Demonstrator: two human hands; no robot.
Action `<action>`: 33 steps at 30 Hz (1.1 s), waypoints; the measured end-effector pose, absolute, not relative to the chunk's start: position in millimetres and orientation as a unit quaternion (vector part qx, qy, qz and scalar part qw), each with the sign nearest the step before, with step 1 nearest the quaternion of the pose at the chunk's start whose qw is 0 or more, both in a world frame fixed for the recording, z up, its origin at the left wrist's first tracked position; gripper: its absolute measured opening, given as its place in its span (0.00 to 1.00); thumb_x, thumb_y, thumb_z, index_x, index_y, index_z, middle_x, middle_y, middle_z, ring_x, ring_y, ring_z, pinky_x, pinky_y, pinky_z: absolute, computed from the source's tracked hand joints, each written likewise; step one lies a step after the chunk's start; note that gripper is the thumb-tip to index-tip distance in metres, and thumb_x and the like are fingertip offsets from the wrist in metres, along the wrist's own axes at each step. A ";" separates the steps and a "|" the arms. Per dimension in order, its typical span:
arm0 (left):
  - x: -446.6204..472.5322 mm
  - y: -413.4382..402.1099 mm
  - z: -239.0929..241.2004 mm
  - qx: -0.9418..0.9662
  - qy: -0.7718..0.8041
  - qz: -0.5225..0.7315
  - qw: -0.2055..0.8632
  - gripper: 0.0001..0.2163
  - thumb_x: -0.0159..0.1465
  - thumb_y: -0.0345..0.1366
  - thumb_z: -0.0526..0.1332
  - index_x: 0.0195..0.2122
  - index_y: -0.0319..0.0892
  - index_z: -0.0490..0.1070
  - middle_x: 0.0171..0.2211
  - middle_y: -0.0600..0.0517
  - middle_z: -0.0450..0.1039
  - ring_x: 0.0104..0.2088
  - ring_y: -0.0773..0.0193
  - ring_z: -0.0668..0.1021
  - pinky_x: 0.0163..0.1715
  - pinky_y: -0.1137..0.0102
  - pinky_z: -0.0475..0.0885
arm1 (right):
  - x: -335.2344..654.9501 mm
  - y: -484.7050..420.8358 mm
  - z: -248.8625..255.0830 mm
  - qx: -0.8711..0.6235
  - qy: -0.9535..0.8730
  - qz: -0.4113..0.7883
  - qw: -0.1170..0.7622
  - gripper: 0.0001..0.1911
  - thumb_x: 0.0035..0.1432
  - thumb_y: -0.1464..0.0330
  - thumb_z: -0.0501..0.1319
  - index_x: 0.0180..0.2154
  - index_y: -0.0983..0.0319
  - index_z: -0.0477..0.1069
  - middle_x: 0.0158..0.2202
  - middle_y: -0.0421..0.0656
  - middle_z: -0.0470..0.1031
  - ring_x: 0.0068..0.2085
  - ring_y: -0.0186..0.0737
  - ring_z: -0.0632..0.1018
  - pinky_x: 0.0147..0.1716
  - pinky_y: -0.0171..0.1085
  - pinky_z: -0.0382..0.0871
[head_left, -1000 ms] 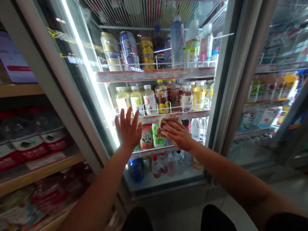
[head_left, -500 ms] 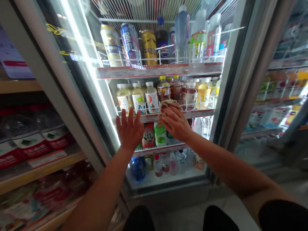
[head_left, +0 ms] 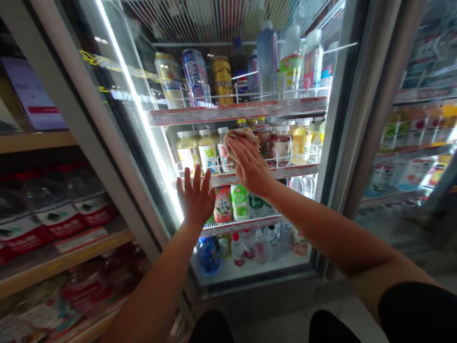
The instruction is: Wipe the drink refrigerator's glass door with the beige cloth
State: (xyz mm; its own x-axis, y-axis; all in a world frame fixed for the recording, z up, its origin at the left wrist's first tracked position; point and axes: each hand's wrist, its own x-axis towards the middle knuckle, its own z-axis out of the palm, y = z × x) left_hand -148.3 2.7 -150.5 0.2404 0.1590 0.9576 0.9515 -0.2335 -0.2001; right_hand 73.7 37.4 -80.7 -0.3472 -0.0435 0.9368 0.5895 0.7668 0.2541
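Note:
My left hand [head_left: 197,202] rests flat with fingers spread against the glass door of a drinks cooler [head_left: 342,143], on the left part of the pane. To its right and higher, my right hand [head_left: 253,166] presses a crumpled beige cloth [head_left: 249,135] to the same glass, fingers extended over it. Part of the cloth is hidden under the palm and fingers. Behind the glass, the cloth overlaps the middle shelf's bottles, among them a white-capped juice bottle [head_left: 208,151]. A red drink carton [head_left: 223,205] shows between the two hands, lower down.
Cans, such as a gold can [head_left: 222,78], and tall bottles line the cooler's top shelf. Small bottles and a blue container [head_left: 209,256] sit at its bottom. Wooden shelves [head_left: 67,259] with packed bottles stand at left; another cooler [head_left: 410,152] is at right. My knees show below.
My right hand and the cloth have moved up and slightly left across the glass. My left hand stays spread on the pane. The view has shifted a little.

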 end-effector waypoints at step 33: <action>-146.9 0.4 -150.0 -0.656 -0.440 -0.449 0.418 0.26 0.75 0.44 0.53 0.72 0.45 0.59 0.74 0.45 0.52 0.76 0.51 0.44 0.74 0.47 0.38 | 110.4 42.1 -75.5 -0.154 -0.814 -0.352 0.435 0.28 0.70 0.74 0.51 0.69 0.55 0.61 0.68 0.43 0.67 0.70 0.47 0.64 0.74 0.50 0.55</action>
State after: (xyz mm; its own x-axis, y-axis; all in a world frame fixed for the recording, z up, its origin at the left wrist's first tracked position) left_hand -146.9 0.4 -150.0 0.2102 0.2019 0.9566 0.9524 -0.2632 -0.1538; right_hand 110.4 42.1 -75.5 -0.5736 -0.0548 0.8173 0.5573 0.7051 0.4384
